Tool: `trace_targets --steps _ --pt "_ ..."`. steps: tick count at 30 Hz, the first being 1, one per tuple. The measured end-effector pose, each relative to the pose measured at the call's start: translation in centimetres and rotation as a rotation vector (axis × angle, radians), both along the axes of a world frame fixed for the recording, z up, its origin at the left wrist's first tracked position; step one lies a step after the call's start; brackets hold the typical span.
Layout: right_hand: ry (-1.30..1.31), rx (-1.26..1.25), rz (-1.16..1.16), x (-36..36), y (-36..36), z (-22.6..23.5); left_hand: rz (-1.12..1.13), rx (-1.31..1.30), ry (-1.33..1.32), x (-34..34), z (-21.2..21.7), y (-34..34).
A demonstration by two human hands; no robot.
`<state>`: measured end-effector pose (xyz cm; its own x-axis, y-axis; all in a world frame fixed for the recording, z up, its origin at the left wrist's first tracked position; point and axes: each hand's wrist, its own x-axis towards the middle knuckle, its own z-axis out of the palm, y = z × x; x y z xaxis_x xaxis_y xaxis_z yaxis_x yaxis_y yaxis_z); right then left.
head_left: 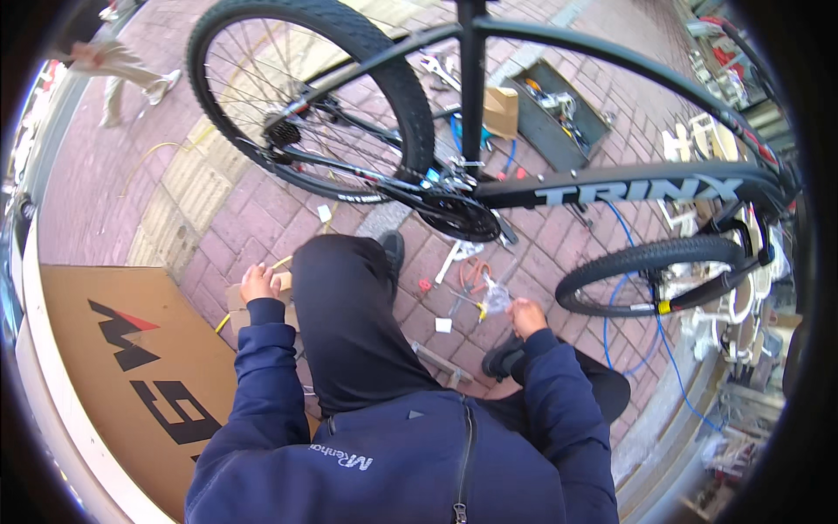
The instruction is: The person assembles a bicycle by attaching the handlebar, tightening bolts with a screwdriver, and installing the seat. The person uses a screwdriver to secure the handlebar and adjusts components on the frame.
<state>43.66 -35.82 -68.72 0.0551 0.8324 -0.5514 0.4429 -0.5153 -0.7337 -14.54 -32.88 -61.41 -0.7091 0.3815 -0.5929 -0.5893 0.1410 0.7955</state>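
My right hand [526, 318] is closed on the edge of a small clear plastic bag [497, 299], beside my right knee. Out to the left of my left knee, my left hand [259, 284] has its fingers loosely bent and apart, with nothing visible in them. It is just above a small brown cardboard box [237, 316], and I cannot tell whether they touch. A black bicycle [524, 188] stands before me, its rear wheel [421, 131] at the left and its front wheel [569, 284] at the right.
A dark tool tray [546, 144] and a small carton [500, 112] lie beyond the bicycle. Tools, including a wrench [447, 260], lie on the brick paving. A large carton [131, 384] stands at left. A blue hose [668, 362] runs at right. A person [122, 70] is at far left.
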Motion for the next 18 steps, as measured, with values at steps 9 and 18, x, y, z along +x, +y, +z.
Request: trace_targets --steps 9,18 --pt "-0.632 0.095 0.353 -2.0 6.6 -10.6 -1.366 0.719 0.596 23.2 21.6 7.8" --pt "-0.634 0.004 0.411 -4.9 14.1 -11.4 -2.156 0.772 1.113 34.5 12.4 7.0"
